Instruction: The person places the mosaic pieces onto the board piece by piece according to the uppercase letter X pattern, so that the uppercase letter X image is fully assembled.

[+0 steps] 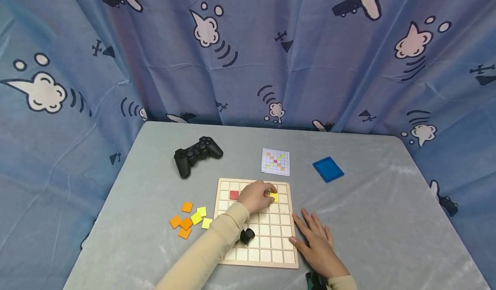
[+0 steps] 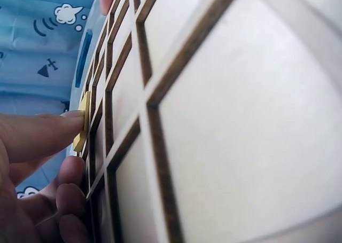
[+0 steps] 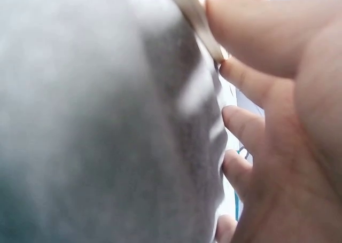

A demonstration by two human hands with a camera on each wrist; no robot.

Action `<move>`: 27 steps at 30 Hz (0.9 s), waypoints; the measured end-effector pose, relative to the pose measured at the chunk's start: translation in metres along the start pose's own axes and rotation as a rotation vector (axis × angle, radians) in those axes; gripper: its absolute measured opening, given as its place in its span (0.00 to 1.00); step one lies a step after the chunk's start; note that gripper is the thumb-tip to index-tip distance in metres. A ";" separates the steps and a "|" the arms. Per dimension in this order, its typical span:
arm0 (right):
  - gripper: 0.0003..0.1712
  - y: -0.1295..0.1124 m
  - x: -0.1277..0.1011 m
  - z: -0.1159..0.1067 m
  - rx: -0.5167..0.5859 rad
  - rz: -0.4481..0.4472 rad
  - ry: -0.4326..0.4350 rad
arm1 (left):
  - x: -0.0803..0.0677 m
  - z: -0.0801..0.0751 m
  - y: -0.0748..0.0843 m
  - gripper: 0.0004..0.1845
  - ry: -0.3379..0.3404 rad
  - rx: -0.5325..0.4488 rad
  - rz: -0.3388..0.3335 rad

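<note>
A square wooden grid board lies on the table, with a red tile in a cell near its upper left. My left hand reaches across it and pinches a yellow tile between thumb and index finger over the upper right cells. In the left wrist view the thumb presses on that tile, which is tilted at the grid's ridges; the other fingers curl beneath. Beside the board's right edge, my right hand rests with fingers spread, its thumb touching the rim.
Loose orange tiles and yellow tiles lie left of the board. Behind it are a printed pattern card, a black game controller and a blue square tray. A patterned blue curtain hangs around the table.
</note>
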State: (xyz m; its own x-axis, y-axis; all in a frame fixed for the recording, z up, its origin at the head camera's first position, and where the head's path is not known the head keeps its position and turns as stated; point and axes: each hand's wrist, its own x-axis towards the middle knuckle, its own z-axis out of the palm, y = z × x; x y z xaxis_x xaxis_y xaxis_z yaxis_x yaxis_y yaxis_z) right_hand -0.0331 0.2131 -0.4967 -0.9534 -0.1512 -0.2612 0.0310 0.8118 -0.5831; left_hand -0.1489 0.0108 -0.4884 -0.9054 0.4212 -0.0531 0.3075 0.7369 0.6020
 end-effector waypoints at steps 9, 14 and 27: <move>0.42 0.002 0.002 0.000 -0.002 0.019 -0.037 | -0.007 -0.006 -0.003 0.15 -0.024 -0.120 -0.022; 0.42 0.003 0.004 0.001 -0.009 0.039 -0.050 | -0.033 -0.024 -0.012 0.12 0.118 -0.289 -0.035; 0.43 0.002 0.002 -0.001 0.024 0.050 -0.073 | -0.168 -0.073 -0.080 0.11 0.568 -0.120 -0.382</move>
State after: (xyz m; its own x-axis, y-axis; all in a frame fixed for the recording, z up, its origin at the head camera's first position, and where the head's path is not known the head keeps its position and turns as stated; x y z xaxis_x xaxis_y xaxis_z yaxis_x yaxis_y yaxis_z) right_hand -0.0355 0.2150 -0.4971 -0.9261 -0.1526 -0.3451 0.0855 0.8058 -0.5859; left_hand -0.0431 -0.1570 -0.4697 -0.9667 -0.2224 0.1268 -0.0683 0.7013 0.7096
